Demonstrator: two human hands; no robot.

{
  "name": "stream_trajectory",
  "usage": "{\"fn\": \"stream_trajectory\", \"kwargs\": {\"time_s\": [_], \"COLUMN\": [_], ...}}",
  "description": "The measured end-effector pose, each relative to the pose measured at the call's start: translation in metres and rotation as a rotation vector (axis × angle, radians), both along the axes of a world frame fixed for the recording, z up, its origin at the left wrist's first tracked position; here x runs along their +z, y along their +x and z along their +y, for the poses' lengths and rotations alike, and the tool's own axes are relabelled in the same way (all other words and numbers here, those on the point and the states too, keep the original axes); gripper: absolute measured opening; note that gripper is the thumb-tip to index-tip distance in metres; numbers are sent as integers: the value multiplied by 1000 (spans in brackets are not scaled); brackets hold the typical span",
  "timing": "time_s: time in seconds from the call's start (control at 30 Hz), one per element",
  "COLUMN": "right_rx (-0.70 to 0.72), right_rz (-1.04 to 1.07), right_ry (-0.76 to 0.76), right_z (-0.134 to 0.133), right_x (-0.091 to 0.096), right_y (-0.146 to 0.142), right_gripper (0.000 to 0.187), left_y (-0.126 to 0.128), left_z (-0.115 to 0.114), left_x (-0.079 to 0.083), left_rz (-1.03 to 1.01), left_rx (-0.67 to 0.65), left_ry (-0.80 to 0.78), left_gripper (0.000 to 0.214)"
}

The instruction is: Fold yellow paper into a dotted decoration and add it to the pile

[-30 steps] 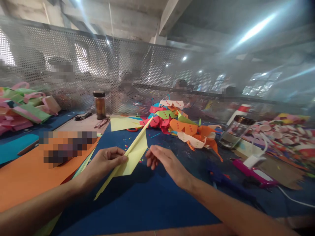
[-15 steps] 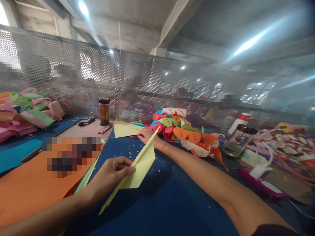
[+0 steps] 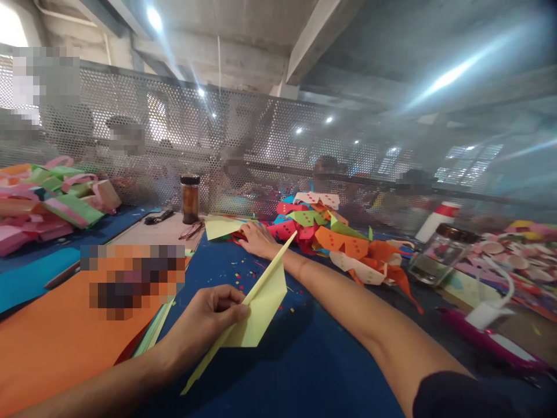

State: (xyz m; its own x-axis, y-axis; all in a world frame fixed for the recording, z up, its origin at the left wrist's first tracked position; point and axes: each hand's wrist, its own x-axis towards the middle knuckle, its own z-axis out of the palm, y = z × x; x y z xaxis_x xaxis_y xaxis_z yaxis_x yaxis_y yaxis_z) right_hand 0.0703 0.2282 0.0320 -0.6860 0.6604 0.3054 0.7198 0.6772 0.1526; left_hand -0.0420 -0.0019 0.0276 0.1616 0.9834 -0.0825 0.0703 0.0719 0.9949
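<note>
My left hand (image 3: 211,316) is closed in a pinch on a folded pale yellow paper (image 3: 261,302), a long pointed shape held up over the blue table top (image 3: 278,371). My right arm stretches far forward. My right hand (image 3: 259,239) rests palm down at the far part of the table, by red scissors handles (image 3: 237,238) and a flat yellow sheet (image 3: 221,226). Its fingertips are partly hidden, so what they hold, if anything, does not show.
A heap of coloured paper cut-outs (image 3: 339,238) lies right of my right hand. A brown jar (image 3: 190,199) stands at the back, a glass jar (image 3: 439,252) and white bottle (image 3: 435,219) at right. Orange sheets (image 3: 52,342) lie left. A perforated metal screen (image 3: 261,151) closes the back.
My right hand left the yellow paper and reached forward to the far part of the table by the scissors. My left hand kept its hold on the folded paper.
</note>
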Motion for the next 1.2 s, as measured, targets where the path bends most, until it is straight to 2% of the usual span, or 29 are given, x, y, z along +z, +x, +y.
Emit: {"fn": "stream_trajectory", "kwargs": {"time_s": [0.17,0.33,0.5,0.63,0.9,1.07,1.2], "right_rx": [39,-1,-39,-22,-21,-102,-177], "right_rz": [53,90,88,139,216,151,43], "right_ry": [59,62,7,14,-3,-49,-109], "right_z": [5,14,21,16,11,18,23], "right_x": [-4,-6,-8,-4,3,3,3], "right_y": [-19,-35,-47,-51,-49,-32,-15], "right_gripper": [33,41,30,26,29,50,37], "left_y": [0,0,0,-1,0,0,0], "left_z": [3,4,4,2,1,2,2], "left_x": [-3,-5,-5,-3,2,-1,-2], "left_rz": [-20,-39,-53,-31,-30,-37,-50], "left_rx": [-6,-7,0,2,10,4,-14], "left_ry": [22,26,25,31,43,42,32], "left_gripper": [27,27,28,27,27,28,27]}}
